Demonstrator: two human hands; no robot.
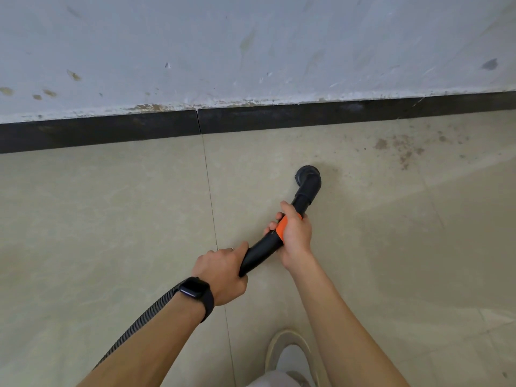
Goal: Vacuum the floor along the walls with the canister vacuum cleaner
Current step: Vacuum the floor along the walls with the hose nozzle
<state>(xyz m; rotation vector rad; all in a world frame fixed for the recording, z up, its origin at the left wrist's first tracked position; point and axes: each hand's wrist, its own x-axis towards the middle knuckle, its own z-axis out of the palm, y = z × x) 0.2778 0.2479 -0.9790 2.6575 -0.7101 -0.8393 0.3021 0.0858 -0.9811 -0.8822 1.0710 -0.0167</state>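
Left hand [223, 272] & right hand [294, 237] both grip the vacuum tube [261, 252], right on its orange band; nozzle [308, 178] on floor [111, 205] nr wall edge. Tube prob light, stiff; hose [139, 322] bendy

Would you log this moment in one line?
left hand, right hand: grip wand | nozzle: on floor, off skirting | dirt patch: right of nozzle

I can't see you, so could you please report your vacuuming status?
Left hand and right hand both grip the wand. Nozzle on floor tile, short of the baseboard. Dirt patch to its right, nothing blocking.
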